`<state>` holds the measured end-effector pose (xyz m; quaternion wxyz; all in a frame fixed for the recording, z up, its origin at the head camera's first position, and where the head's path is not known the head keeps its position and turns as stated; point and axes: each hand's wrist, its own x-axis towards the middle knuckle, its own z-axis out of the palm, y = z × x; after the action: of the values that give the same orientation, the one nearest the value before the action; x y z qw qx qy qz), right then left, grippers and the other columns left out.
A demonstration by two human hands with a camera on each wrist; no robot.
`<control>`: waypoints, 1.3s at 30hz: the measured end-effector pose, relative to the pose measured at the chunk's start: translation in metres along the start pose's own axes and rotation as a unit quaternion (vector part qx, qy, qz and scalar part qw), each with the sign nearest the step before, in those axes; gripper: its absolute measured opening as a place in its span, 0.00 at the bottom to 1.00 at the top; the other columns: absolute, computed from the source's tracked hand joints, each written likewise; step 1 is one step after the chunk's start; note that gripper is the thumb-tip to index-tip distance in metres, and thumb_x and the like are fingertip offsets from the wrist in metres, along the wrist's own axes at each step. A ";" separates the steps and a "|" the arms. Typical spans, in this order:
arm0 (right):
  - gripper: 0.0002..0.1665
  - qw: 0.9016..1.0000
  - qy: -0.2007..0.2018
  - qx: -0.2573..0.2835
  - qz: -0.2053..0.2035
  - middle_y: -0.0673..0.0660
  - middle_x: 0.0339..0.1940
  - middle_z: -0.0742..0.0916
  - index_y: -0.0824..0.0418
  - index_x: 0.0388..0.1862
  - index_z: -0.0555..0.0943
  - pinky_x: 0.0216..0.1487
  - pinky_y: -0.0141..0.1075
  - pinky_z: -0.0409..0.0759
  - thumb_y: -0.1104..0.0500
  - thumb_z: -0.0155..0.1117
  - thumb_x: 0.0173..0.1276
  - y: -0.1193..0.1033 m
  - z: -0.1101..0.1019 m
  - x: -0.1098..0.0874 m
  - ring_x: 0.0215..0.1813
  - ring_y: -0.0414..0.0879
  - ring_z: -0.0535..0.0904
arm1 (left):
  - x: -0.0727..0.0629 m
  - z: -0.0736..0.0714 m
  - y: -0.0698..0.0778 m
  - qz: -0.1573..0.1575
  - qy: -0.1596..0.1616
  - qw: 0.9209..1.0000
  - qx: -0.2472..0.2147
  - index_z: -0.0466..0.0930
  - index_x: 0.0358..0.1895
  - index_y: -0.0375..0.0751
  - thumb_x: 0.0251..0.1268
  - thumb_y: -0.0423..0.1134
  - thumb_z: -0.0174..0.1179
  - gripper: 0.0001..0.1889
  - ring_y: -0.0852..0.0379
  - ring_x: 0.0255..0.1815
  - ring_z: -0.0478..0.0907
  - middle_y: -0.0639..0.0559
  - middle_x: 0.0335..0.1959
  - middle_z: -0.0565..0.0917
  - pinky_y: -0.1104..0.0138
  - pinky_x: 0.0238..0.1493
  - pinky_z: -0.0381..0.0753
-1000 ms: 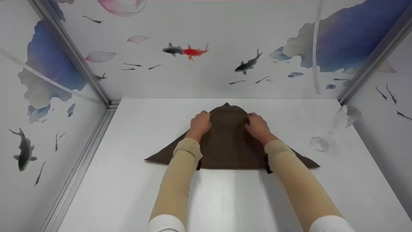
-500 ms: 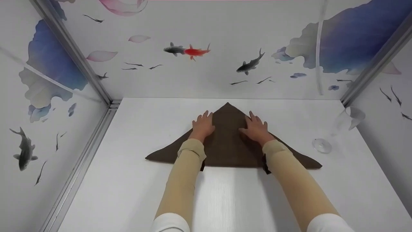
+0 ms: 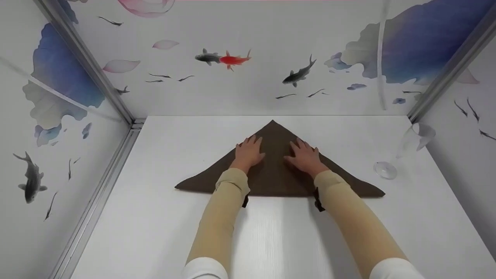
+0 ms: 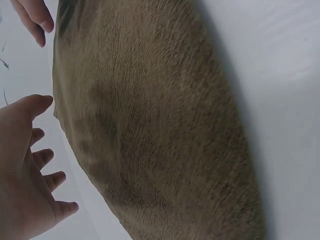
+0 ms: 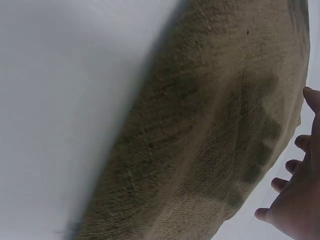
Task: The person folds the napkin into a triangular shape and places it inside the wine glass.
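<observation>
A brown cloth point(image 3: 272, 170), folded into a triangle, lies on the white table with its peak pointing away from me and its long edge toward me. Over its left slope my left hand point(image 3: 248, 154) spreads straight fingers. My right hand point(image 3: 305, 157) does likewise on the right slope, thumb pointing inward. From the left wrist, the left hand point(image 4: 22, 170) shows fanned fingers just over the cloth point(image 4: 150, 120), and fingertips of the other hand peek in at top left. In the right wrist view the right hand point(image 5: 300, 187) casts a finger-shaped shadow on the fabric point(image 5: 200, 140).
To the right on the table point(image 3: 116, 232) lies a small clear round lid or dish point(image 3: 385, 170). A clear plastic cup point(image 3: 422, 135) rests on its side by the right wall. Printed panels with fish and petals stand at the back and sides.
Both hands have let go of the cloth's upper edges and opened their fingers. The peak, curled over before, now lies flat and pointed. The hands have moved slightly inward.
</observation>
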<state>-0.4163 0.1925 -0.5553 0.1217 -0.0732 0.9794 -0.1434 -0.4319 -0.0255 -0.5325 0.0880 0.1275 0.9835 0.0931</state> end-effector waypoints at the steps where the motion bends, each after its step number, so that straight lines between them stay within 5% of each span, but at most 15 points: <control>1: 0.44 1.000 0.000 -0.001 -0.001 0.66 0.79 0.51 0.61 0.79 0.51 0.68 0.68 0.41 0.38 0.48 0.75 -0.001 0.001 -0.002 0.77 0.66 0.45 | -0.002 0.001 0.001 0.000 0.000 1.000 0.001 0.55 0.77 0.49 0.73 0.52 0.53 0.34 0.44 0.76 0.52 0.48 0.77 0.56 0.44 0.70 0.54; 22: 0.45 1.000 -0.013 0.012 -0.006 0.65 0.79 0.52 0.59 0.79 0.53 0.68 0.68 0.37 0.37 0.49 0.74 -0.012 0.024 -0.043 0.77 0.65 0.44 | -0.041 0.026 0.011 -0.004 -0.030 0.999 -0.014 0.55 0.77 0.51 0.73 0.53 0.52 0.33 0.45 0.77 0.50 0.49 0.78 0.54 0.45 0.71 0.49; 39: 0.42 0.998 -0.032 0.000 -0.057 0.65 0.77 0.59 0.60 0.77 0.59 0.68 0.67 0.44 0.37 0.50 0.74 -0.028 0.038 -0.081 0.76 0.64 0.50 | -0.087 0.047 0.028 0.021 -0.036 0.998 0.040 0.62 0.74 0.50 0.72 0.52 0.54 0.30 0.43 0.75 0.55 0.48 0.76 0.59 0.45 0.69 0.55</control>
<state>-0.3258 0.1706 -0.5653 0.1444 -0.1335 0.9693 -0.1476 -0.3337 -0.0147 -0.5592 0.1162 0.1546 0.9798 0.0504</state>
